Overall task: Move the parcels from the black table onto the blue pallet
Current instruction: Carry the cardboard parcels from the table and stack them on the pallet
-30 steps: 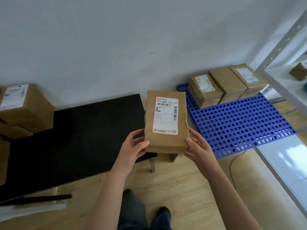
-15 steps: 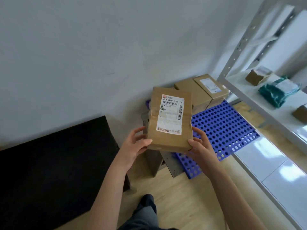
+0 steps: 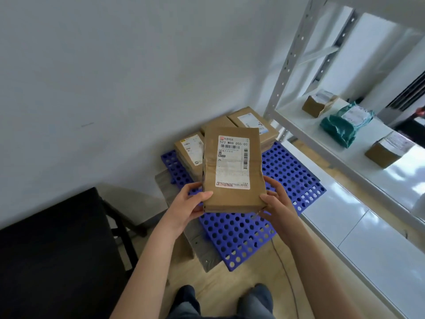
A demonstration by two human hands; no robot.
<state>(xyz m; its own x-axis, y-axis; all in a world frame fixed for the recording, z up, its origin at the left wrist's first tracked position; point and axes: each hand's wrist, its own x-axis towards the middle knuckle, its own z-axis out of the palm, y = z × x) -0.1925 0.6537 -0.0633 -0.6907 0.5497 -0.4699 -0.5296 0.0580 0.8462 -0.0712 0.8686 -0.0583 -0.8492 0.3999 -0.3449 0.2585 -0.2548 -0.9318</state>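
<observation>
Both hands, left hand [image 3: 192,202] and right hand [image 3: 274,201], clamp a labelled brown parcel [image 3: 232,169] above the blue pallet [image 3: 239,236]; black table [image 3: 55,256] left, white shelving [image 3: 358,143] right.

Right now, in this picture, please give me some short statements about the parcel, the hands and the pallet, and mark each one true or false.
1. Both hands hold one brown parcel. True: the left hand and the right hand grip its lower corners.
2. The parcel already lies on the blue pallet. False: it is held in the air above it.
3. The pallet carries no parcels yet. False: three brown parcels sit at its far side, by the wall.
4. The held parcel's white label faces the camera. True.
5. A green bag lies on the white shelf. True.
</observation>
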